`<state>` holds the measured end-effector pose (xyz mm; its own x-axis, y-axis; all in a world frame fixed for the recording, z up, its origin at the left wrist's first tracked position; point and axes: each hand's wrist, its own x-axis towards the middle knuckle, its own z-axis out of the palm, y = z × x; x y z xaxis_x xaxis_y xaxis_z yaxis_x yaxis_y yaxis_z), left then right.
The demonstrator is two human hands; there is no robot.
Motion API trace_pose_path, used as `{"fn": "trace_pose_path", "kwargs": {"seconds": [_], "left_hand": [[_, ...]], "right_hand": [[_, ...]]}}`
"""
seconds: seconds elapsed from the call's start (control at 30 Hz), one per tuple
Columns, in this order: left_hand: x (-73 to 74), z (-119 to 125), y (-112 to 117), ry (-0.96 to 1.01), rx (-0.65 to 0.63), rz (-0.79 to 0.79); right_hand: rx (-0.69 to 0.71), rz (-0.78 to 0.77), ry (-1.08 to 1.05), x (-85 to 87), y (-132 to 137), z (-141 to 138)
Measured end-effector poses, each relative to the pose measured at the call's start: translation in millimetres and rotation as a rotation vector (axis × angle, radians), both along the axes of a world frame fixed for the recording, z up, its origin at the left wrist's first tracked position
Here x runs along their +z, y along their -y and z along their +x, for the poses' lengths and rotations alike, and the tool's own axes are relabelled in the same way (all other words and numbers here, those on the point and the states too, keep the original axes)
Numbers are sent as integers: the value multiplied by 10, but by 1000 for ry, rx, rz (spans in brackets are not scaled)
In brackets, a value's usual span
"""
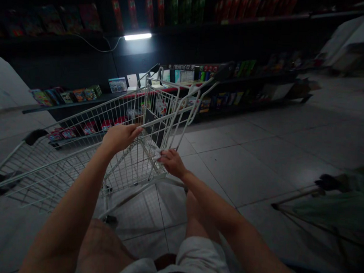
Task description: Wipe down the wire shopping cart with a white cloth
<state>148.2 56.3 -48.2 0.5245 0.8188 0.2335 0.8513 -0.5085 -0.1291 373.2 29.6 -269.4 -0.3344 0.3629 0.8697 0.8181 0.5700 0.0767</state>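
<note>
A wire shopping cart (121,144) stands in front of me, its side turned toward me. My left hand (120,138) is closed around the cart's top side rail. Lower down, near the rear corner of the basket, my right hand (172,162) is closed on a small crumpled white cloth (155,152) that lies against the wires. Whether it is fabric or paper I cannot tell. A dark panel (154,128) is fixed to the cart between my two hands.
Behind the cart runs a dark shelf unit (81,102) with boxes, packets and bottles, lit by a tube light (137,36). A folding chair with green fabric (332,209) is at the right. Grey tiles (259,164) cover the floor.
</note>
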Motion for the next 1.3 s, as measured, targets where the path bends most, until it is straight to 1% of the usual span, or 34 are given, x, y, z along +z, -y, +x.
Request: {"fn": "trace_pose_path", "kwargs": {"seconds": [0.03, 0.1, 0.13, 0.17, 0.2, 0.23, 0.27, 0.3, 0.33, 0.37, 0.4, 0.47, 0.5, 0.53, 0.57, 0.6, 0.63, 0.7, 0.77, 0.8, 0.83, 0.87, 0.9, 0.93, 0.97, 1.03, 1.07, 1.1, 1.13, 1.17, 1.2, 1.23, 1.3], "left_hand": [[7, -46, 3, 1, -5, -17], [18, -157, 13, 19, -18, -48], [25, -223, 22, 36, -21, -65], [33, -293, 33, 57, -18, -86], [45, -365, 48, 78, -14, -112], [62, -434, 65, 93, -10, -143], [83, -493, 85, 100, -4, -176], [110, -537, 107, 96, 9, -199], [141, -558, 132, 82, 31, -202], [175, -552, 159, 61, 56, -181], [210, -515, 186, 37, 78, -143], [271, -355, 233, 8, 86, -49], [292, -244, 249, 7, 62, -25], [303, -124, 257, 23, 31, -16], [304, -6, 256, 26, -2, -9], [294, 98, 245, 17, -23, -7], [274, 181, 225, -7, -24, -11], [217, 267, 171, -34, 9, 34], [160, 252, 113, -30, 43, 98], [139, 219, 88, -21, 51, 121], [124, 178, 68, -13, 57, 132], [115, 135, 53, -6, 61, 135], [111, 94, 41, 0, 65, 133], [110, 58, 33, 5, 66, 129], [110, 29, 26, 9, 69, 128], [107, -9, 15, 19, 77, 132], [102, -20, 11, 24, 84, 138], [96, -27, 7, 27, 90, 142], [88, -33, 4, 31, 93, 146], [80, -37, 2, 35, 94, 148], [73, -41, 1, 37, 93, 145], [66, -45, 0, 42, 92, 141], [55, -56, 1, 57, 87, 140]], "right_hand": [[-46, 53, -45, 276, -7, 175], [-158, 123, -210, 917, -62, 538], [-233, 186, -330, 1230, -100, 692], [-278, 201, -399, 1501, -137, 806], [-294, 198, -428, 1707, -167, 869], [-301, 189, -440, 1828, -185, 875], [-297, 163, -433, 1852, -188, 823], [-291, 131, -423, 1776, -173, 719], [-283, 94, -413, 1606, -142, 573], [-276, 45, -404, 1359, -95, 400], [-266, -11, -402, 1060, -36, 217], [-217, -160, -349, 431, 101, -119], [-198, -226, -327, 165, 168, -246], [-158, -293, -273, -31, 226, -337], [-124, -336, -229, -141, 269, -391], [-103, -353, -207, -160, 293, -412], [-92, -345, -203, -96, 296, -407], [-108, -267, -258, 193, 235, -362], [-135, -167, -322, 486, 100, -340], [-141, -133, -335, 558, 19, -358], [-142, -117, -340, 556, -59, -402], [-140, -123, -334, 472, -127, -473], [-136, -150, -321, 312, -176, -567], [-133, -194, -302, 92, -202, -681], [-133, -253, -278, -167, -203, -808], [-147, -383, -234, -708, -138, -1075], [-151, -440, -218, -947, -84, -1199], [-159, -486, -210, -1145, -27, -1307], [-169, -520, -209, -1295, 25, -1392], [-180, -540, -210, -1396, 66, -1449], [-189, -547, -205, -1452, 91, -1473], [-188, -543, -184, -1469, 100, -1462], [-139, -519, -88, -1407, 76, -1345]]}}
